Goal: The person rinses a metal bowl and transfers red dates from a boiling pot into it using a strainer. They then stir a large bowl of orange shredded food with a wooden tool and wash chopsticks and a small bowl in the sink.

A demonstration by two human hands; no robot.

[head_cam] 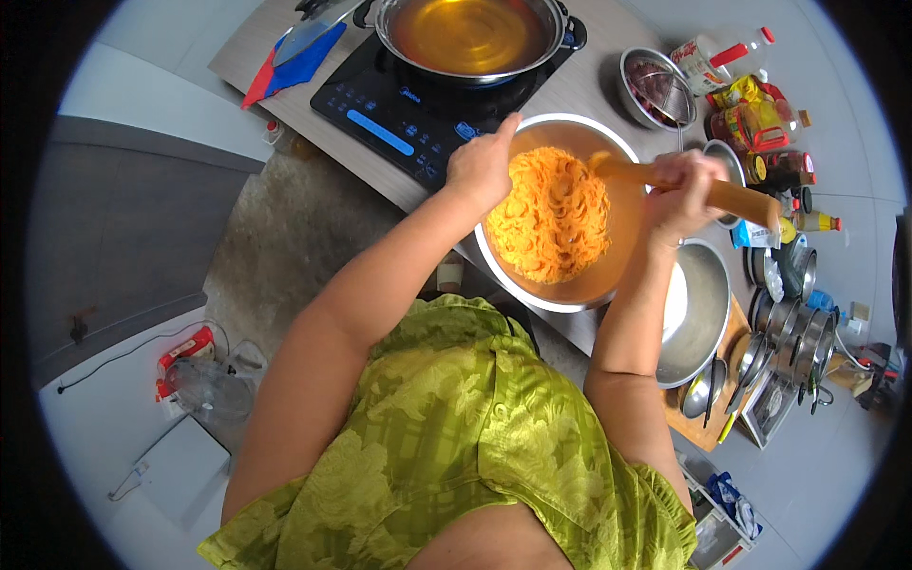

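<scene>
A large metal mixing bowl (563,306) tilts toward me at the counter's front edge. Inside it lies a mound of orange dough or mash (552,217), its surface marked with dents. My left hand (484,158) grips the bowl's far-left rim, thumb side up. In my right hand (685,189) is a thick wooden rolling pin or pestle (744,201), slanting across the bowl's right side. Its orange-smeared end is at the upper right edge of the mound. The hand is slightly blurred.
A pot of golden oil (474,32) stands on a black Midea induction cooktop (385,117). A steel bowl with a strainer (655,85), bottles and jars (755,132) line the right. Nearer are a wide metal basin (702,313), a wooden board (695,427) and stacked pots (791,335).
</scene>
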